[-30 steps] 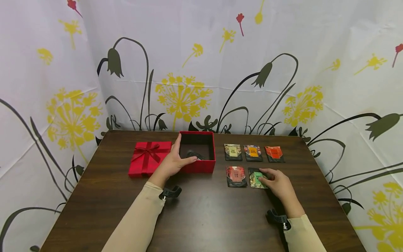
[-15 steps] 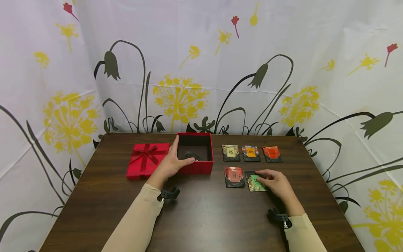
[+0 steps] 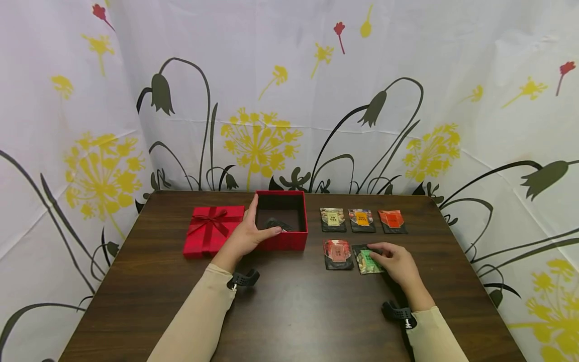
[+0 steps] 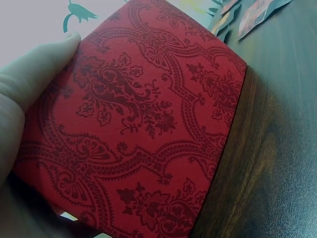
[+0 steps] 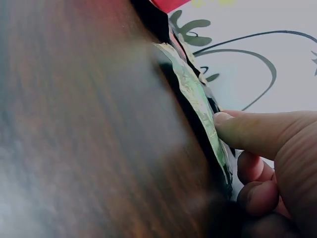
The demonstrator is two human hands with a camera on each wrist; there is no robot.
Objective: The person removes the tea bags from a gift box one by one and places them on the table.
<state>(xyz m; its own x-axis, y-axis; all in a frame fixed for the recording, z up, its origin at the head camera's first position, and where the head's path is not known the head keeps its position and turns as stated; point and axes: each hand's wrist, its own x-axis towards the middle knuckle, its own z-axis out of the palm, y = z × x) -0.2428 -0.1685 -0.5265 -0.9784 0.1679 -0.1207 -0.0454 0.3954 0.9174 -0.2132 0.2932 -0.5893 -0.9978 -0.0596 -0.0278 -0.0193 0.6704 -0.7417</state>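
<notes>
1. Left hand (image 3: 248, 235) is gripping the near-left corner of the open red box (image 3: 289, 240); thumb is lying along the front rim, fingers are running up the left wall; in the left wrist view the thumb (image 4: 34, 74) is pressing flat on the patterned red side (image 4: 143, 129).
2. Box is sitting on the dark wood table (image 3: 294, 311), centre-back; something small and dark (image 3: 275, 223) is lying inside, too unclear to identify.
3. Right hand (image 3: 395, 262) is resting on the green-labelled packet (image 3: 367, 261); fingers are curled narrow over its right edge; right wrist view is showing the thumb (image 5: 247, 131) on top and the packet (image 5: 195, 99) tilted up off the table, so it is being pinched at the edge.
4. That packet is sitting in the near row, right of the box, just beside a red-labelled packet (image 3: 337, 253) on its left; not clear whether the two are touching.
5. Three more packets are lying in the back row: yellow-labelled (image 3: 332, 219), orange-labelled (image 3: 361, 219), red-orange (image 3: 392, 220); spaced apart, flat.
6. Red lid with a ribbon bow (image 3: 210, 230) is lying left of the box, just beside the left hand.
7. Both forearms are wearing beige sleeves (image 3: 199, 317); black wrist mounts (image 3: 244, 278) are showing on each.
8. Flower-print curtain (image 3: 271, 100) is hanging behind the table.
</notes>
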